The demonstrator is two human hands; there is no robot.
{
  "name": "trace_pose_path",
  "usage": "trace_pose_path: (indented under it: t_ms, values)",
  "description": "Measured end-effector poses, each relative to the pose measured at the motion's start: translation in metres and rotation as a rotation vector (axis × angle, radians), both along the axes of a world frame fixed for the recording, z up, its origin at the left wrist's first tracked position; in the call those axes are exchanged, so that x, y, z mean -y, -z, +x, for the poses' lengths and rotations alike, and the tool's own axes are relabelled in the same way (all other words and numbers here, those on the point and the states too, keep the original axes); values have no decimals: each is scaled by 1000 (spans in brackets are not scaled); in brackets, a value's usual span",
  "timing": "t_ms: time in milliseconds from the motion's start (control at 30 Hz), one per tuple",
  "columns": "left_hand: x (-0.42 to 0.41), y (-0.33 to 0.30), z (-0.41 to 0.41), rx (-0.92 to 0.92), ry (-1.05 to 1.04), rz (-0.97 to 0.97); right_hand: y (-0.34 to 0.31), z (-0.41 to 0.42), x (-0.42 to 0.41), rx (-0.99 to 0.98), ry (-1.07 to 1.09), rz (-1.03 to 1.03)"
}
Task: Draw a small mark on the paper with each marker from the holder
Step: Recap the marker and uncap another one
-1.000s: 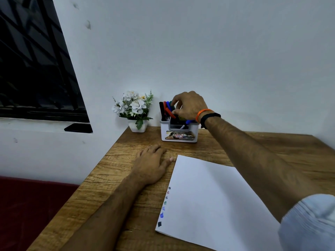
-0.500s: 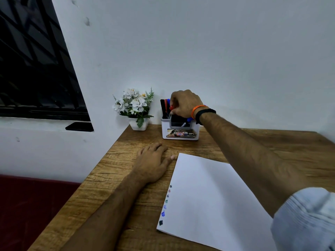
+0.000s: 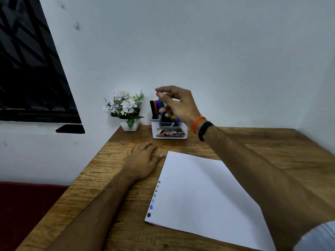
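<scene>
The right hand [image 3: 178, 104] hangs above the holder [image 3: 169, 132] with thumb and fingertips pinched on the top end of an orange-red marker [image 3: 159, 92]. The hand is blurred, so how much of the barrel is clear of the holder cannot be told. The other markers [image 3: 156, 108] stand just below and to the left of this hand, in the holder's left compartment, with a blue one leaning under the palm.

The left hand [image 3: 143, 163] lies flat on the worktop [image 3: 272, 142], fingers relaxed and spread, its thumb tip just beside the far corner of the paper [image 3: 204, 192]. A column of small coloured marks [image 3: 153, 198] runs down the paper's edge on the near side of that hand.

The step in hand looks like drawing out the next marker. To do it well, lift straight up until the tip is free, so the neighbouring markers are not dragged out or the light holder tipped. Then carry it toward the body, uncap it, and set a short dab just beyond the farthest mark in the column, keeping the row tidy. The left hand would serve better resting on the sheet itself, since loose paper may slide under the stroke.
</scene>
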State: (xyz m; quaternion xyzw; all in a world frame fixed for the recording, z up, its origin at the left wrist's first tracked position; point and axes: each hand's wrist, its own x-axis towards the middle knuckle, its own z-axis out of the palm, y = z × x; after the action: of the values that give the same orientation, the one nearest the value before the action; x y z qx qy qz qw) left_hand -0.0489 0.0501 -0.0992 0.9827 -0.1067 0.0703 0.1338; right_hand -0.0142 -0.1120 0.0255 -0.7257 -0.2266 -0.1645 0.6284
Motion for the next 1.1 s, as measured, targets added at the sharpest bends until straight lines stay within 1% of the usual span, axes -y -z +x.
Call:
trace_pose_path:
  t_ms: [133, 233, 300, 367, 400, 467, 600, 700, 767, 833, 933, 1000, 1033, 1067, 1100]
  values:
    - [-2, 1, 2, 5, 16, -28, 42, -30, 15, -183, 6, -126]
    - [-2, 2, 2, 10, 23, -31, 69, -40, 31, -219, 46, -268]
    - [-2, 2, 3, -4, 18, -41, 78, -44, 40, -249, 9, -329]
    - [-2, 0, 2, -5, 22, -75, 81, -47, 45, -246, 3, -414]
    - [-2, -2, 1, 11, 30, -112, 82, -50, 47, -245, -1, -416]
    - [-1, -7, -2, 64, 47, -239, 83, -53, 50, -249, 2, -365]
    - [5, -23, -13, 75, 102, -657, 85, -57, 58, -220, 32, -324]
    - [12, -27, -19, 44, 195, -817, 85, -57, 57, -229, 24, -333]
    - [15, -26, -20, 37, 245, -840, 85, -57, 56, -203, 13, -362]
    - [16, -25, -21, 43, 268, -807, 85, -55, 55, -182, -4, -386]
    - [16, -26, -19, 65, 245, -769, 81, -53, 59, -160, 7, -477]
    - [14, -28, -19, 85, 221, -780, 79, -51, 66, -150, 25, -554]
    - [13, -30, -19, 85, 209, -797, 78, -50, 70, -157, 26, -551]
    - [12, -30, -19, 79, 196, -813, 77, -49, 74, -174, 20, -499]
    - [11, -31, -19, 68, 186, -829, 77, -49, 77, -204, 2, -399]
